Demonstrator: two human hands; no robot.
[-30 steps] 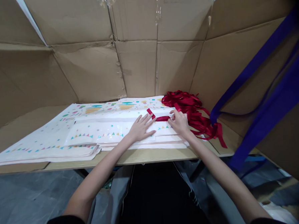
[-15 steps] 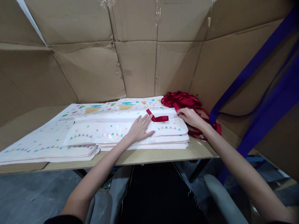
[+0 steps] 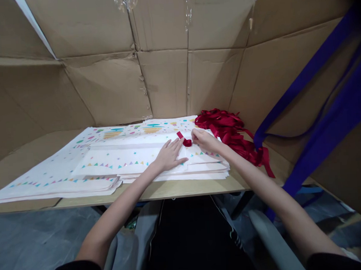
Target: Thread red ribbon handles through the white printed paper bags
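Note:
My left hand [image 3: 170, 155] lies flat with spread fingers on a stack of white printed sheets [image 3: 133, 153], its fingertips at a short piece of red ribbon [image 3: 187, 142]. Just right of that ribbon, my right hand [image 3: 203, 138] is closed in a pinch over the sheets; what its fingertips hold is too small to make out. Colourful little flags and stars decorate the sheets. A tangled heap of red ribbon [image 3: 224, 126] lies behind and to the right of my right hand.
Larger printed sheets [image 3: 49, 170] spread over the left of the table [image 3: 171, 189]. Cardboard walls [image 3: 165, 79] rise behind and at both sides. Wide blue straps [image 3: 314, 144] hang at the right, beside my right forearm.
My right hand has moved left from the stack's right edge to beside the short red ribbon. The ribbon's right part now looks curled up. My left hand has stayed in place.

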